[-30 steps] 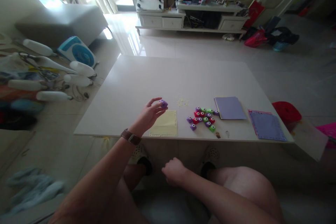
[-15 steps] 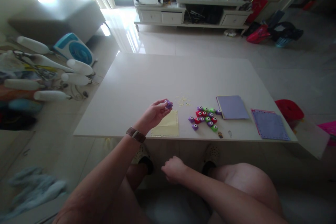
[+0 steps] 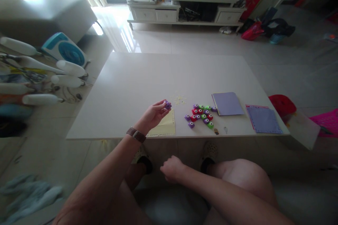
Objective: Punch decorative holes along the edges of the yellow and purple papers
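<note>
Left hand [image 3: 153, 115] — spread wider one second earlier — grasped the purple punch [image 3: 168, 105]; right hand [image 3: 171, 169] remained loosely clenched.

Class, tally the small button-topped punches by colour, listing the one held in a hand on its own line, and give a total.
Red punches on the table: 4
Green punches on the table: 4
Purple punches on the table: 7
Purple punch in the left hand: 1
Total: 16
</note>
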Motion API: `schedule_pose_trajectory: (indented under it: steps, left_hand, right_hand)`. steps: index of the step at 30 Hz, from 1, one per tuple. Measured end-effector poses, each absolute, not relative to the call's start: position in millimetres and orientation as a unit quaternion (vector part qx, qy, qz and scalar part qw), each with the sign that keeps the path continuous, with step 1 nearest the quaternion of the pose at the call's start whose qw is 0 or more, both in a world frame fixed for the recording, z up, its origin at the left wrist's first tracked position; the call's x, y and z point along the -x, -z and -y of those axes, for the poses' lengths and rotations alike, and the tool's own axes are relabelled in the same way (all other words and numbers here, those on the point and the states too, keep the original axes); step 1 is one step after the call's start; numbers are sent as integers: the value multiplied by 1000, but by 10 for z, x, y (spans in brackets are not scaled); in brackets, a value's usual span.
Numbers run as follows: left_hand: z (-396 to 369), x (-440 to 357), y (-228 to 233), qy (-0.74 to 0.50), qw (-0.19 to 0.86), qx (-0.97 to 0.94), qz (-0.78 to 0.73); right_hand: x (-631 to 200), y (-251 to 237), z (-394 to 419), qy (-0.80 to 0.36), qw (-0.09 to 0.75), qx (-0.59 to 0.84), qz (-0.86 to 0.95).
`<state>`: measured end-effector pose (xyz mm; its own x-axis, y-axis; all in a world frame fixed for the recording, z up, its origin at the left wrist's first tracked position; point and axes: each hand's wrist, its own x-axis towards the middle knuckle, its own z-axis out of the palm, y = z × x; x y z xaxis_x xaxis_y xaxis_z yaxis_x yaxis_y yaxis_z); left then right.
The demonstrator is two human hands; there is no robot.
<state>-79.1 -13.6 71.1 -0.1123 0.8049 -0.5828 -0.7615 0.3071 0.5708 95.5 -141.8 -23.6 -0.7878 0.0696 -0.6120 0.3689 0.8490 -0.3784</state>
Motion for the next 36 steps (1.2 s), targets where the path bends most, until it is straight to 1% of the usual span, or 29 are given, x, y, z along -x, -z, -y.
schedule_pose_trajectory:
  steps: [9, 14, 19, 21, 22, 23, 25, 26, 27, 29, 31, 32, 34, 36]
  left_hand:
    - [105, 750, -666, -574, 672, -24, -468]
    - [132, 780, -537, -578, 652, -61, -487]
    - [160, 796, -462, -564, 635, -116, -514]
    - [164, 811, -456, -557, 630, -144, -522]
    - [164, 827, -454, -557, 625, -155, -524]
    - [164, 849, -453, -562, 619, -163, -524]
    - [162, 912, -449, -582, 604, -171, -517]
    - [162, 947, -445, -593, 598, -172, -511]
    - [164, 981, -442, -601, 595, -174, -505]
    - [176, 1028, -436, -603, 599, -182, -494]
    - [199, 1028, -433, -587, 620, -200, -481]
    - [214, 1008, -434, -574, 634, -211, -474]
    - [249, 941, -439, -545, 660, -234, -461]
    - [281, 860, -440, -521, 680, -250, -451]
  right_hand:
    - [-958, 190, 1393, 249, 298, -114, -915]
    - [-973, 174, 1359, 255, 281, -127, -916]
    - [-943, 75, 1229, 261, 283, -136, -913]
    - [-933, -4, 1056, 294, 276, -146, -904]
    - [-934, -53, 935, 333, 269, -150, -891]
    - [-942, -106, 796, 407, 255, -151, -864]
    - [-977, -216, 494, 580, 196, -172, -772]
    - [-1003, -267, 347, 637, 144, -200, -730]
    - [-1034, -310, 213, 667, 81, -234, -703]
    - [-1098, -366, 5, 684, -62, -314, -655]
    - [-1152, -381, -113, 676, -173, -375, -610]
    - [-1171, -377, -143, 671, -215, -399, -588]
    - [-1192, -359, -159, 667, -270, -427, -547]
    - [-1192, -341, -145, 678, -287, -430, -523]
